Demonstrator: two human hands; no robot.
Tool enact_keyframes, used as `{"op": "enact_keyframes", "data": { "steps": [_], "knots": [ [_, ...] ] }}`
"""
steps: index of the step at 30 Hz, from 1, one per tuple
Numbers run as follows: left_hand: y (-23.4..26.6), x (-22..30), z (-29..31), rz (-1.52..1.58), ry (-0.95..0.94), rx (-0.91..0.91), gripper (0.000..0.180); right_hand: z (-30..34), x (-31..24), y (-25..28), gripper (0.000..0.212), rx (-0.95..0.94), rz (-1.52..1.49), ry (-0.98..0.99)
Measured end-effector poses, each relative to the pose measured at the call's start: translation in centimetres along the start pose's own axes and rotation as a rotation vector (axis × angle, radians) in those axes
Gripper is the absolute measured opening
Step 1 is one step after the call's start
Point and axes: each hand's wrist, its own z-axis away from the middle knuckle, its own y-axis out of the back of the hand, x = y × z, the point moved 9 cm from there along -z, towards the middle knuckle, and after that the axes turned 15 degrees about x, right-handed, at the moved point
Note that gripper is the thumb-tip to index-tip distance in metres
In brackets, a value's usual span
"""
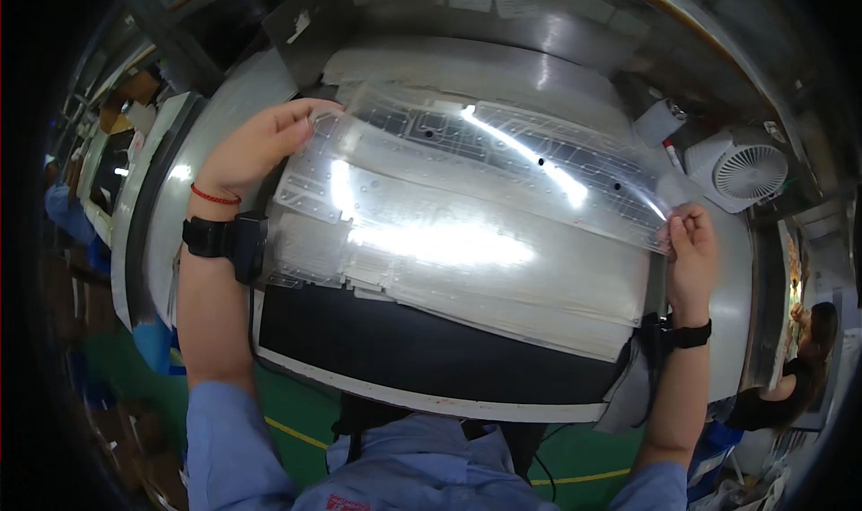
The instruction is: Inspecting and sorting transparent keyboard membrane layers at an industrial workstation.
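A long, clear plastic sheet (503,138) with fine line patterns and a few dark round spots is stretched between my two hands, bowed and catching bright glare. My left hand (265,143) pinches its left end, thumb on top. At the other end, my right hand (690,246) grips the right corner between thumb and fingers. Below the held sheet lies a stack of similar thin, see-through sheets (539,309), with uneven stepped edges toward me. Where the held sheet stops and the stack begins is hard to make out at the left.
The stack rests on a black mat (404,331) near the white-edged front of the workbench. On the right stand a small white fan (750,171), a red-and-white marker (673,154) and a white container (660,122). Another person (799,376) is at the far right. Metal panels rise behind.
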Motion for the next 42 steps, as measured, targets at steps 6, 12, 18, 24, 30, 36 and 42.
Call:
{"op": "enact_keyframes", "data": {
  "steps": [6, 12, 18, 24, 30, 36, 42],
  "knots": [
    [-0.5, -0.7, -1.3, -0.044, -0.013, 0.145, 0.052, 0.2, -0.2, -0.5, 0.009, -0.016, -0.033, -0.029],
    [-0.5, -1.8, -2.1, 0.188, 0.045, 0.204, 0.041, 0.6, -1.0, -0.6, 0.03, -0.027, -0.054, 0.015],
    [-1.1, -2.8, -2.1, 0.074, 0.021, 0.152, 0.027, 4.7, -9.0, -3.7, 0.051, -0.058, 0.683, 0.806],
    [-2.5, -2.8, -1.7, -0.007, 0.04, 0.074, 0.032, 9.4, -8.1, -10.5, 0.043, -0.548, 0.866, 0.834],
    [-2.6, -3.0, -1.8, 0.021, 0.026, 0.041, 0.033, 9.1, -7.2, -10.2, 0.052, -0.581, 0.921, 0.831],
    [-2.5, -3.2, -1.9, 0.002, 0.044, 0.037, 0.033, 9.0, -7.0, -10.0, 0.052, -0.584, 0.929, 0.827],
    [-2.4, -3.4, -1.8, 0.006, 0.039, 0.043, 0.032, 9.0, -6.8, -10.1, 0.054, -0.588, 0.925, 0.832]
  ]
}}
